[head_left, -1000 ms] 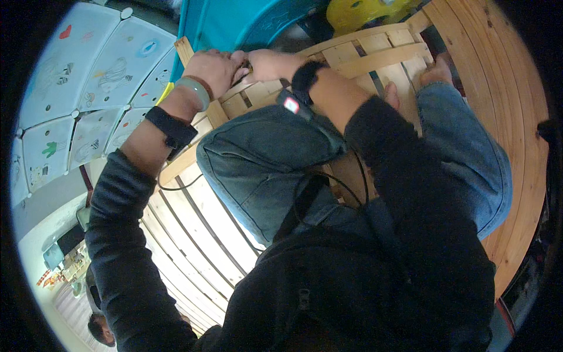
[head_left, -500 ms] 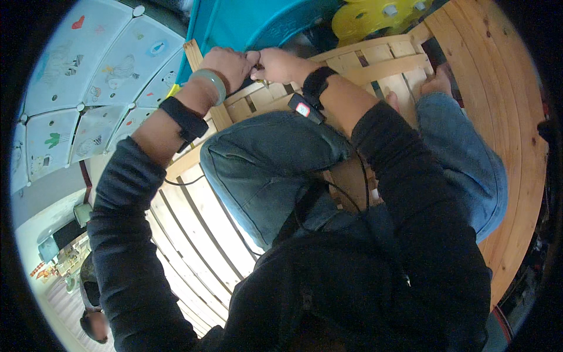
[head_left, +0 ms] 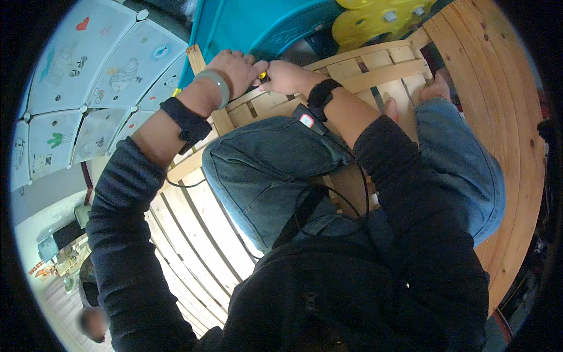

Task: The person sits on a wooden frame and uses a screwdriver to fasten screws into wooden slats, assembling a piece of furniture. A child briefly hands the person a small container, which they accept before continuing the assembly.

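Observation:
My left hand (head_left: 231,71), with a pale green bangle on its wrist, is closed at the wooden slatted frame, beside an upright wooden post end (head_left: 196,57). What its curled fingers hold is hidden. My right hand (head_left: 285,77) meets it from the right, fingers pinched on a small yellow-and-black object (head_left: 264,76). Only a bit of that object shows between the two hands, so its kind cannot be made out. Below the hands runs a light wooden rail (head_left: 375,76) over slats.
Beyond the hands stands a teal plastic panel (head_left: 234,29) with a yellow plastic piece (head_left: 387,19). White cabinet doors with drawings (head_left: 117,70) fill the left. My bent leg (head_left: 270,152) rests on the slats. A cable (head_left: 365,188) crosses my lap. Another person (head_left: 92,322) is at lower left.
My hands have drawn slightly apart and down, and the yellow of the object now shows between them. The right wrist has turned a little. My legs stay nearly in place.

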Demonstrator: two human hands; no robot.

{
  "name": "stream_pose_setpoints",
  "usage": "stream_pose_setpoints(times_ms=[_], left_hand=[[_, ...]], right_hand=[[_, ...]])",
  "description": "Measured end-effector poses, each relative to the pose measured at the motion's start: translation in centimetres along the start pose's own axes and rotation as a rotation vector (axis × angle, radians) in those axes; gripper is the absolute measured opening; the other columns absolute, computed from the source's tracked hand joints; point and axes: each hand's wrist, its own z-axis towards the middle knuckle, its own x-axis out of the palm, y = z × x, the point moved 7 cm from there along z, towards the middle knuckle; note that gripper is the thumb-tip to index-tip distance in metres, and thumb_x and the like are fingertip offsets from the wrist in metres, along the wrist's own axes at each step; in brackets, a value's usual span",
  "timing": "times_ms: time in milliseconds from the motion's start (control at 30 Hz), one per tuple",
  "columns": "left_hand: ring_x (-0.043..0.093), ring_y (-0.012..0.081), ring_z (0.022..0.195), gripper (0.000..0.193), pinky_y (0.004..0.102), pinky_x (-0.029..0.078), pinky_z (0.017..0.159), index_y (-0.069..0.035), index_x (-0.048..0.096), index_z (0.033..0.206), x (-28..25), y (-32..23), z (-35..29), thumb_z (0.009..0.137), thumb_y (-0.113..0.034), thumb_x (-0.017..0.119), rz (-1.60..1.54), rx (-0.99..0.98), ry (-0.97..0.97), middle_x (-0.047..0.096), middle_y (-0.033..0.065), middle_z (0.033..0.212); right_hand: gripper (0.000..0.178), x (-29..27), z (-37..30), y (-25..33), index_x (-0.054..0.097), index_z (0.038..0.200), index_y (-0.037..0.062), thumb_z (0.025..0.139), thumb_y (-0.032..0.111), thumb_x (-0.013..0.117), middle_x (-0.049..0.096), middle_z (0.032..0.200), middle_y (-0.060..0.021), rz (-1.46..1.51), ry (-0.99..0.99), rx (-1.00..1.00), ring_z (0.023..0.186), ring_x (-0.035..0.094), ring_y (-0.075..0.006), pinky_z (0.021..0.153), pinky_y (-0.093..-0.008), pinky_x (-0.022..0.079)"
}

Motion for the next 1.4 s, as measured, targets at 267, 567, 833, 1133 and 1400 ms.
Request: stream_pose_setpoints(times_ms=[267,567,833,1133,1400], left_hand=[[0.065,0.0358,0.085,0.040,0.0485,0.050,0.071,-0.014,0.054,0.118,0.9,0.4,-1.3,0.096,-0.046,0.043,-0.124,-0.100,0.054,0.067,0.0147,0.082],[0.065,0.0369,0.099,0.075,0.0486,0.047,0.085,-0.003,0.063,0.117,4.7,2.9,0.8,0.095,-0.065,0.029,-0.461,-0.385,0.529,0.067,0.0236,0.103],[0.052,0.0115,0.066,0.032,0.0256,0.047,0.064,-0.003,0.055,0.124,10.2,3.8,-6.0,0.102,-0.022,0.042,-2.633,-0.552,-0.294,0.056,0.0026,0.084],[0.064,0.0290,0.107,0.044,0.0355,0.057,0.087,0.007,0.043,0.129,12.7,2.2,-6.5,0.104,-0.029,0.034,-2.986,-0.552,-0.506,0.057,0.0237,0.124],[0.059,0.0123,0.078,0.040,0.0270,0.052,0.064,0.000,0.056,0.117,11.5,2.2,-7.0,0.098,-0.035,0.051,-2.623,-0.701,-0.426,0.061,0.0045,0.092]], right_hand=[[0.039,0.9,0.2,0.8,0.060,0.109,-0.0038,0.084,0.026,0.065,0.063,0.106,-0.0249,0.084,-0.122,-0.021,0.099,0.059,-0.0408,0.084,-0.0459,0.048],[0.038,0.1,-1.1,1.3,0.061,0.112,0.0039,0.087,0.031,0.064,0.067,0.101,-0.0174,0.193,-0.266,0.077,0.094,0.062,-0.0376,0.080,-0.0445,0.049],[0.036,-0.6,-1.5,1.3,0.061,0.104,0.0020,0.086,0.033,0.065,0.066,0.097,-0.0200,0.104,-0.338,0.111,0.094,0.062,-0.0396,0.080,-0.0485,0.049],[0.034,-0.5,-2.2,1.4,0.061,0.101,0.0018,0.086,0.032,0.064,0.066,0.098,-0.0208,0.135,-0.326,0.141,0.095,0.062,-0.0400,0.081,-0.0494,0.048],[0.037,0.0,-2.1,1.1,0.058,0.104,0.0034,0.088,0.036,0.062,0.066,0.093,-0.0185,0.132,-0.325,0.127,0.090,0.062,-0.0392,0.076,-0.0479,0.048]])
